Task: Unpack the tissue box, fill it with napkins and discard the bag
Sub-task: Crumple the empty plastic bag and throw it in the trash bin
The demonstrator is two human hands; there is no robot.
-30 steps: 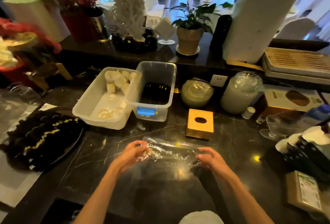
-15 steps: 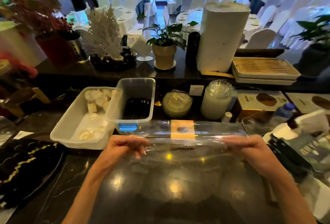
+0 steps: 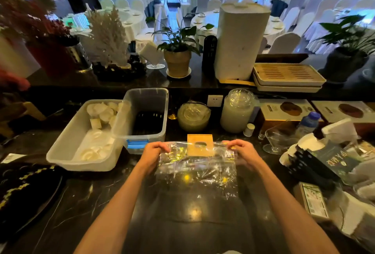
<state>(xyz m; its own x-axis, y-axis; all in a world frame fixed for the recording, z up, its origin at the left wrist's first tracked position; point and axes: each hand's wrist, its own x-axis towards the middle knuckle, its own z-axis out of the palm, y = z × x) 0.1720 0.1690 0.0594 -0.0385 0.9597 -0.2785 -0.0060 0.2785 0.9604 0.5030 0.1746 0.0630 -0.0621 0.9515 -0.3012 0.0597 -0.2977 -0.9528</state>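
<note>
A clear plastic bag hangs stretched flat between my hands above the dark marble counter. My left hand pinches its upper left corner and my right hand pinches its upper right corner. Behind the bag, partly seen through it, stands the small wooden tissue box with an oval slot on top. The bag looks empty. Which of the white items around holds the napkins is unclear.
Two plastic bins stand at the left, one with white rolled items, one with dark items. Behind the box are a lidded bowl and a glass jar. A stemmed glass and cluttered packages fill the right.
My hands have lifted the crumpled bag off the counter and pulled it flat. They then moved closer together, and the bag now hangs lower in front of the tissue box.
</note>
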